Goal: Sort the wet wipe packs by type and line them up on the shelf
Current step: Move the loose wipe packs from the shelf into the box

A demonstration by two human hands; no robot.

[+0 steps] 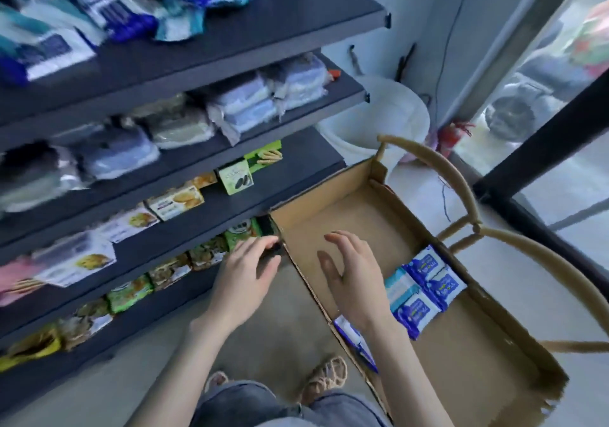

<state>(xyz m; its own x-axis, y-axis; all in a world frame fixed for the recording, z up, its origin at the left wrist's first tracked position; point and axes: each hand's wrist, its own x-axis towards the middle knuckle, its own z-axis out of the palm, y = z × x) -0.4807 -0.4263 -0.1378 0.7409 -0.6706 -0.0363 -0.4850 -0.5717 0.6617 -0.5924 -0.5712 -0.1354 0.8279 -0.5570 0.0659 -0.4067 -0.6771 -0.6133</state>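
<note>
The scene was a shop corner with a pale floor, dark shelving (230,41) along the left and a glass door (560,64) at the far right. On the top shelf, blue-and-white wet wipe packs (108,8) lay overlapping and askew rather than in a row, while biscuit boxes (178,201) filled the lower shelves. The left hand (245,278) reached toward the near left corner of the cardboard box (329,192), its grip loosely spread and holding nothing; whether the fingertips touched the box could not be told. The right hand (352,278) hovered over the bare box floor, its grip spread wide and likewise empty. The remaining packs (425,288), dark blue ones and a lighter blue one, lay clustered against the box's right wall, just to the right of that hand and slightly nearer the person, not touching it. One more blue pack (354,337) lay under the right wrist by the left wall. The box rested on a wooden chair (461,176). The step in hand looked like fetching the next packs; the next move called for lowering the right hand onto the cluster, picking out one type, and carrying it up to the shelf.
</note>
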